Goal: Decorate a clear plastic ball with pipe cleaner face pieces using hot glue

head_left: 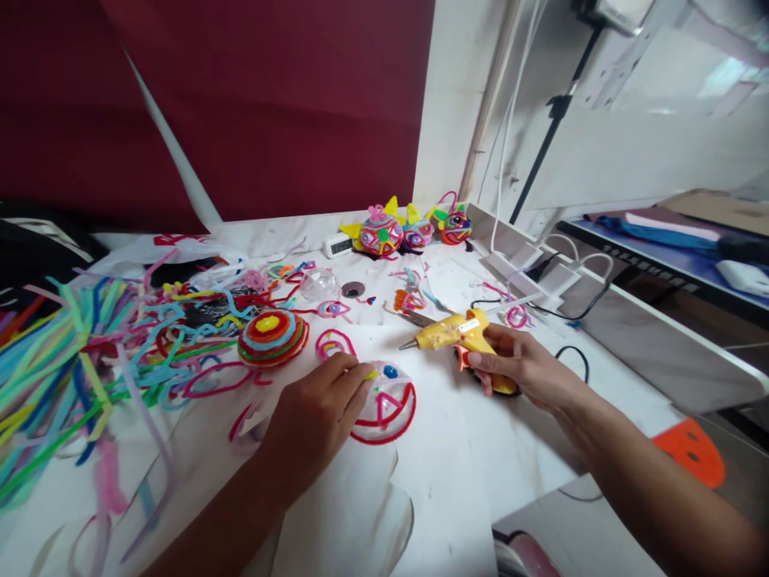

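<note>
My right hand [521, 365] grips a yellow hot glue gun [457, 332] by its handle, nozzle pointing left above the white table [456, 465]. My left hand [321, 417] rests on a clear half-dome [390, 405] trimmed with red pipe cleaner and a blue dot, fingers curled and pinching a small yellow-green piece at its top edge. A dome wound in red, orange, blue and yellow rings [273, 336] lies just left of it. A pink loop [333, 343] sits between them.
A heap of loose coloured pipe cleaners [66, 377] covers the left of the table. Three finished fish-like ornaments [414, 228] stand at the back. A power strip with plugs and cables [541, 276] lies right. Scissors [414, 316], a clear dome [318, 284].
</note>
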The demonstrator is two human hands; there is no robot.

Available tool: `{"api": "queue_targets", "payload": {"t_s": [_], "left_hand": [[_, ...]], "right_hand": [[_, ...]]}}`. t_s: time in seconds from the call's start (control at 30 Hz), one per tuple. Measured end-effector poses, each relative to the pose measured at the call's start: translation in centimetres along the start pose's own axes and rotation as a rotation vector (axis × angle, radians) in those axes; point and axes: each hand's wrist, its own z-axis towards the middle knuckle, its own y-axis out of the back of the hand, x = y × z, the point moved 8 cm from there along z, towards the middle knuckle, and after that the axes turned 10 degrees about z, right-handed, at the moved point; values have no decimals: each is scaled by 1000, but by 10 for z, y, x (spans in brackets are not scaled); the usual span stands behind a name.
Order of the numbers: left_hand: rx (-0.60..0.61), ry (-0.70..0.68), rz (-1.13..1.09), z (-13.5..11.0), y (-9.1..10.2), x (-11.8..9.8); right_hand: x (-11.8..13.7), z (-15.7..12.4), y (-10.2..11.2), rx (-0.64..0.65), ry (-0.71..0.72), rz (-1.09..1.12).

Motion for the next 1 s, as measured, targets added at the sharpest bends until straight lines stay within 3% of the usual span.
{"api": "queue_targets", "payload": {"t_s": [0.67, 1.0], "left_hand": [[55, -117, 132, -4, -4, -14], [75, -59, 119, -2, 2, -5]], "right_hand": [[5, 0, 2, -63, 59, 0], [2, 2, 13, -101, 82, 8]]}}
